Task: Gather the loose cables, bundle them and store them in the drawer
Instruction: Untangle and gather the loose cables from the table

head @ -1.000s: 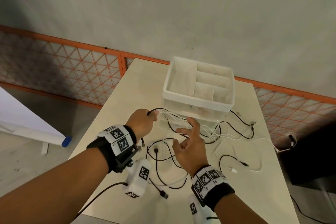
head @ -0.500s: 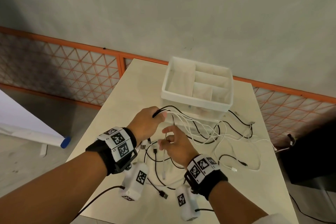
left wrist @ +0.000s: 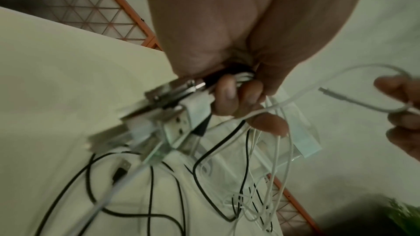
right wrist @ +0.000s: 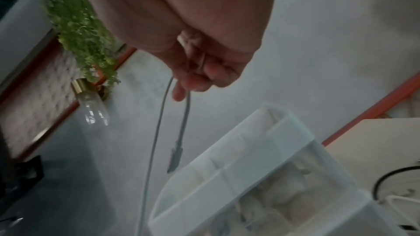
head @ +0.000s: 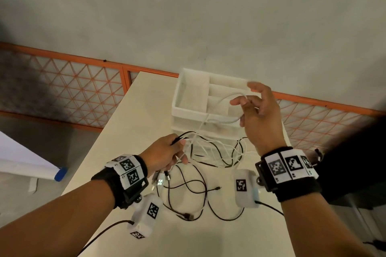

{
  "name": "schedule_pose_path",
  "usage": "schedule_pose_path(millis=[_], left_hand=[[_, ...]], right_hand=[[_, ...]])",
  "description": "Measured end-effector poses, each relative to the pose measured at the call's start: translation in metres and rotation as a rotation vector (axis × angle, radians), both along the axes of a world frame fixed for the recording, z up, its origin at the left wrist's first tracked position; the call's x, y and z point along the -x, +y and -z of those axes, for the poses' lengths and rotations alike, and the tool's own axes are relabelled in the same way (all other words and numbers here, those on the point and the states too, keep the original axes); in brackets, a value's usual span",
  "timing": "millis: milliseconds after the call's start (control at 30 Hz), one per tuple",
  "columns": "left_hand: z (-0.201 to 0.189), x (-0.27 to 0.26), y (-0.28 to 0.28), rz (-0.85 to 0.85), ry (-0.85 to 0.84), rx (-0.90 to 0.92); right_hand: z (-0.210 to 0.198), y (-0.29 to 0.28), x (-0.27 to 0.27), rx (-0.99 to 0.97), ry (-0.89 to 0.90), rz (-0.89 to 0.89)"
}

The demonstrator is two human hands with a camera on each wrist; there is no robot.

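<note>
On cream table by grey wall: left grip clamps cable bundle; right grip pinches white cable.

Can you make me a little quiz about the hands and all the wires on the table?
1. True or false: the left hand grips a bunch of cable ends.
2. What colour is the cable that the right hand lifts? A black, B white, C red.
3. Fill in: behind the cables on the table stands a white ___ with dividers.

Key: 1 true; 2 B; 3 box. The left wrist view shows several plugs sticking out of the left hand. Loops of black and white cable still lie loose on the table.
</note>
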State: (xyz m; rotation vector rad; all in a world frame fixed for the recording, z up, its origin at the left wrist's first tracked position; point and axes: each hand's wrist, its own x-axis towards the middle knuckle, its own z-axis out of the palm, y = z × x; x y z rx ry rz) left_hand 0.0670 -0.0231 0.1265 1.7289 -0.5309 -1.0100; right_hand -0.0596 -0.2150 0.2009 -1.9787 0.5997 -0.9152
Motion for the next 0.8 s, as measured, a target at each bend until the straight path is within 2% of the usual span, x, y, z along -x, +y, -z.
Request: schedule_pose_path(millis=[133,167,233,300,333,400,467,500,533,667,800], left_hand=[[0.001,-0.009,0.006,0.074,-0.121,-0.198],[0.002,-0.011,0.009,0.058,-0.120,-0.213],[0.001,-0.013,0.013,0.007,-0.083,-0.185],[-0.004,-0.012,0.012,-0.011,-0.034,-0.113],[-0.008,-0.010,0.008,-0.007,-0.021,-0.078],[-0.018,-0.004,-0.001,0.019,-0.023,-0.021],[-0.029,0.003,-0.013,0.061,-0.006,0.041],[-0.033,0.006,-0.017,0.080,0.015,0.073],[-0.036,0.008,-0.020,0.093,0.031,0.097],[-0.035,0.009,-0.019,0.113,-0.003,0.078],[-0.016,0.009,-0.010,0.094,-0.085,-0.023]], right_hand=[[0.016,-0.032,0.016,-0.022,-0.031,0.374],[0.019,-0.038,0.021,-0.033,-0.003,0.446],[0.032,-0.046,0.034,-0.027,0.179,0.523],[0.042,-0.041,0.040,-0.004,0.344,0.496],[0.045,-0.032,0.040,0.028,0.351,0.441],[0.049,-0.001,0.035,0.162,0.288,0.206],[0.053,0.031,0.025,0.318,0.300,-0.119],[0.057,0.043,0.020,0.387,0.319,-0.214],[0.059,0.049,0.015,0.428,0.315,-0.233],[0.041,0.033,0.007,0.330,0.165,-0.045],[0.006,-0.008,0.017,0.133,0.037,0.259]])
